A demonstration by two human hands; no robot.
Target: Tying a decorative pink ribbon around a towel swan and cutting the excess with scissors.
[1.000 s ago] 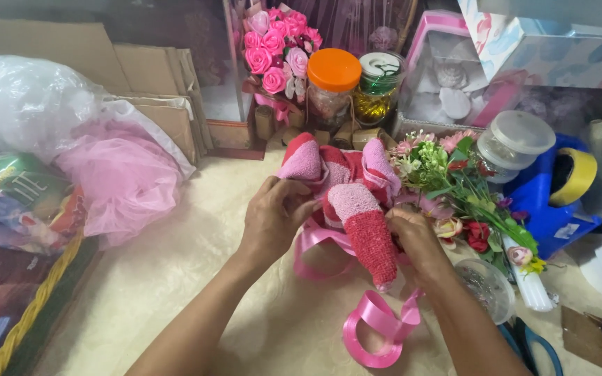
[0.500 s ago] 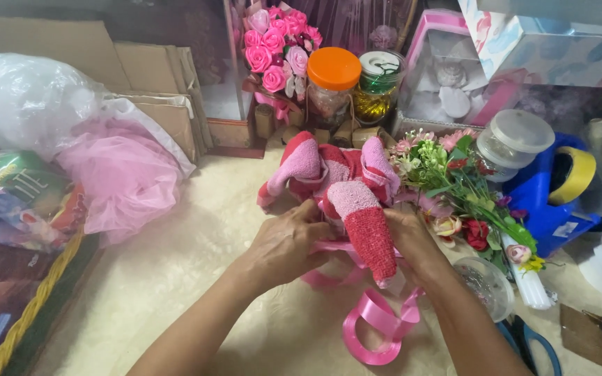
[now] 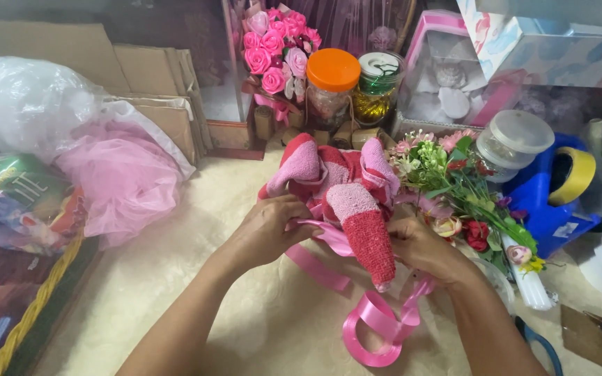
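Two bare hands work at the centre of a cream, fuzzy surface (image 3: 175, 278). Nearest the camera, a loose pink satin ribbon (image 3: 377, 324) coils on that surface and runs up between both hands. The left hand (image 3: 269, 233) is closed narrowly, pinching the ribbon; the right hand (image 3: 419, 247) is closed on the ribbon beside a folded red-and-pink towel bundle (image 3: 346, 188), which sits just beyond the fingers. A spray of artificial flowers (image 3: 461, 188) lies touching the bundle's right side. At far left, a woven basket (image 3: 33, 317) holds packaged goods. Behind it lie pink tulle (image 3: 123, 177) and a clear plastic bag (image 3: 22, 104). Farther back stand an orange-lidded jar (image 3: 332, 87), contents unclear, a pink rose bouquet (image 3: 273, 49) and flattened cardboard (image 3: 148, 69).
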